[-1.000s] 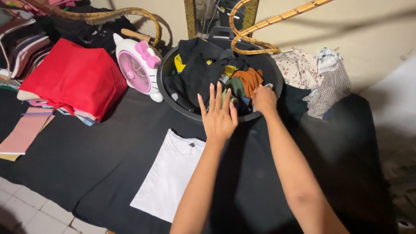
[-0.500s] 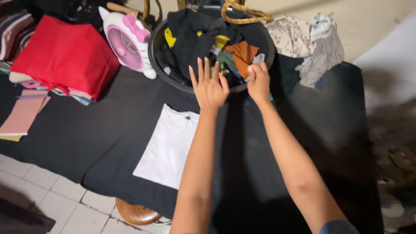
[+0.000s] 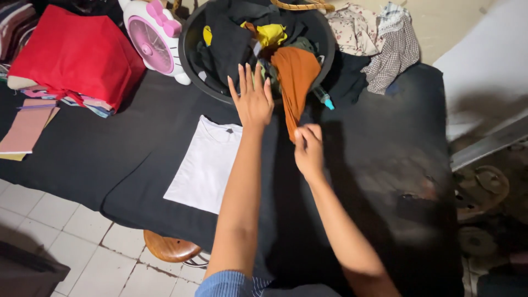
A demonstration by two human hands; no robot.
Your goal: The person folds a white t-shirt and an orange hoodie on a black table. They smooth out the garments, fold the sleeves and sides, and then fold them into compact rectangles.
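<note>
My right hand (image 3: 309, 149) is pinched shut on the lower end of an orange-brown garment (image 3: 296, 77), thumb and fingers closed on the cloth just above the black-covered table (image 3: 385, 165); the garment runs up from my grip, over the near rim, and into the round black basin (image 3: 190, 55) at the far edge of the table, where its upper part lies bunched on the heap. My left hand (image 3: 253, 98) is spread wide open, palm down, fingers splayed, holding nothing; it sits at the near rim of the basin, just left of the hanging garment (whether the fingertips press the dark clothes or only hover over them I cannot tell). Inside the basin the heap is mostly black clothing (image 3: 231, 38), with a yellow piece (image 3: 271, 33) near the top. A white T-shirt (image 3: 206, 165) lies folded flat on the table, touching nothing, just left of my left forearm. Toward the far left corner a small pink-and-white fan (image 3: 155, 39) stands beside the basin, and left of it a red folded cloth (image 3: 71, 55) tops a stack of folded textiles. At the far right edge, just beyond the basin, lie a floral garment (image 3: 355, 30) and a checked one (image 3: 393, 49). A wooden stool (image 3: 170, 248) shows below the near edge.
</note>
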